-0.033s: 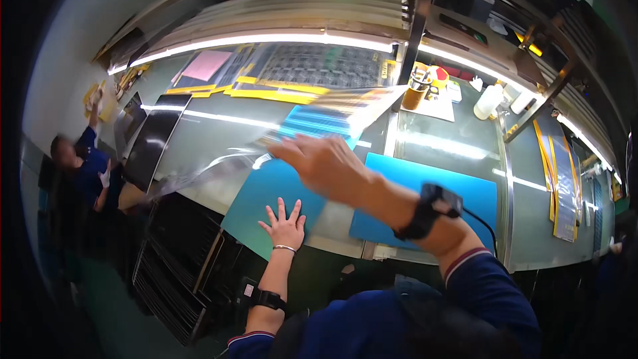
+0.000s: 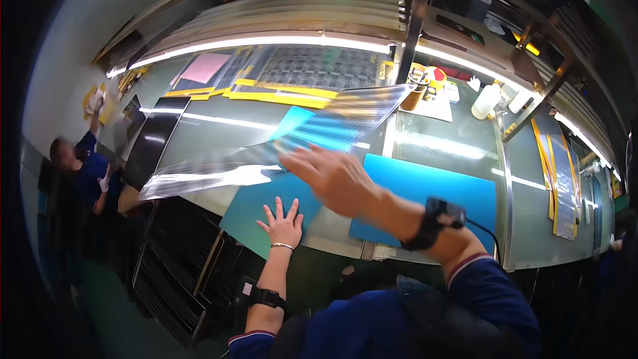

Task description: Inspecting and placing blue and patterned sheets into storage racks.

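Note:
My left hand (image 2: 284,230) lies flat with fingers spread on a blue panel (image 2: 247,214) at the near edge of the bench. Above that panel, my right hand (image 2: 335,178) is closed on a thin transparent film (image 2: 216,176), its fingertips partly blurred. The film is raised and bowed, stretching from near the co-worker's side to the post at the back. Through it the panel's far part shows bright blue. A second blue panel (image 2: 435,196) lies to the right, partly beneath my right forearm.
Yellow-edged patterned films (image 2: 312,70) and a pink sheet (image 2: 205,66) lie along the back under a lamp. A brown cup of tools (image 2: 413,98) and a white bottle (image 2: 487,102) stand back right. A dark panel (image 2: 156,136) and a co-worker (image 2: 86,163) are at left; a black rack (image 2: 174,272) stands below.
The film's left part has lifted and spread out, and its right part has swung down a little. My right hand has shifted slightly right and down. My left hand stays nearly still.

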A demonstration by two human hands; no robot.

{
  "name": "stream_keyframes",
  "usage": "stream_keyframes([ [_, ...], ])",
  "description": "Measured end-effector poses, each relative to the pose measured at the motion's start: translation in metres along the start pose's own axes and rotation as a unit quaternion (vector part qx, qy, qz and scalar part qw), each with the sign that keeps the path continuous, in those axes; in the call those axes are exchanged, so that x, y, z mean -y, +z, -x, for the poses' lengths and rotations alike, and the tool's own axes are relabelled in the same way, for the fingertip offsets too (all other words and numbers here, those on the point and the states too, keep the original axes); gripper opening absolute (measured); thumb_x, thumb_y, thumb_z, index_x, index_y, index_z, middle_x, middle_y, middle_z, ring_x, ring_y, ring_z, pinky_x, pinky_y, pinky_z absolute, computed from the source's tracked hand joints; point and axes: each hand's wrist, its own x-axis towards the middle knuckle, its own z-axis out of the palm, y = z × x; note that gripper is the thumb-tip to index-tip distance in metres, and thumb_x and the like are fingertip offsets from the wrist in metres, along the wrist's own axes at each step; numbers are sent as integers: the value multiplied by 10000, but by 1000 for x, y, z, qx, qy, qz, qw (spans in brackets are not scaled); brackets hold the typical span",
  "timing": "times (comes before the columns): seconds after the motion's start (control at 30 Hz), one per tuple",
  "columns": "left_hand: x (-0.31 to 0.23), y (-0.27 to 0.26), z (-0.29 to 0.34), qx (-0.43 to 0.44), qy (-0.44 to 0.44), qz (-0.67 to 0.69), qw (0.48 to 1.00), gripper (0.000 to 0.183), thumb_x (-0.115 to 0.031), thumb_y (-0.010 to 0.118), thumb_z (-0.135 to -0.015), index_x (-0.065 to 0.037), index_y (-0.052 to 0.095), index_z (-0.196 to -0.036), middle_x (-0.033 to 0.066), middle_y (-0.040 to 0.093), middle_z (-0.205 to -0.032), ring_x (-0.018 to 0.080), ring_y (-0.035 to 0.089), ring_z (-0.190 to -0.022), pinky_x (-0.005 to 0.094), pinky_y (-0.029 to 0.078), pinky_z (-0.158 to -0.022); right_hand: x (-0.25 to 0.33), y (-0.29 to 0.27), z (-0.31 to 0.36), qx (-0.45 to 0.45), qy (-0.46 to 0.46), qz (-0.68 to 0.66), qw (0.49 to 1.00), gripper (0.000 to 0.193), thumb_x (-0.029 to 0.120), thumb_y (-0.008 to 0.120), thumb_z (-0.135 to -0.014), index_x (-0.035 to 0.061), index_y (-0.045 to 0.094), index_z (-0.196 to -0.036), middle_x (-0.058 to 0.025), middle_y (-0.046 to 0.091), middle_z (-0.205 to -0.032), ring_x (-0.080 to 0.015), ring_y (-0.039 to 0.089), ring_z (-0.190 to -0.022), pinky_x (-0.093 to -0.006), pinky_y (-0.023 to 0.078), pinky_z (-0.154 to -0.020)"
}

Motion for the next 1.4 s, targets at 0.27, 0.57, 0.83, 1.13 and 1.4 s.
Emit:
stream_keyframes([
  [0.27,-38,-92,52,326,-198,875,298,539,-432,420,-938,50,520,-1157,222,612,-1068,315,597,-1039,467,524,-854,17,6,262,18,144,95,985,441,25,596,-746,108,594,-1179,-124,555,-1253,-294,509,-1195,-452,368,-1041],
  [0.57,-5,-46,38,472,-126,626,608,391,-139,615,-863,-28,459,-1204,134,623,-1046,241,644,-898,374,546,-769,53,-39,417,-196,630,273,700,618,375,733,-738,44,532,-1219,-189,417,-1327,-335,350,-1271,-506,264,-1051],
  [0.83,-55,-46,-18,480,147,308,808,472,-39,572,-844,-16,441,-1298,88,607,-1028,101,597,-771,267,502,-731,21,-139,455,-219,768,-313,514,106,124,633,-854,57,610,-933,-35,635,-816,-128,612,-719,-273,515,-629],
  [1.13,-108,7,-32,176,294,356,869,477,-50,646,-787,-130,567,-1251,136,537,-1282,312,485,-1202,422,341,-1041,-84,-160,492,-246,690,-68,677,280,107,712,-811,11,646,-1065,73,534,-779,-16,458,-667,-179,385,-593],
  [1.4,-99,21,-20,196,325,280,882,635,-163,709,-722,-207,496,-1318,68,361,-1444,327,179,-1391,498,91,-1130,-89,-150,519,-288,679,-17,675,270,115,691,-834,-4,647,-1071,6,635,-914,-57,561,-812,-193,451,-750],
])
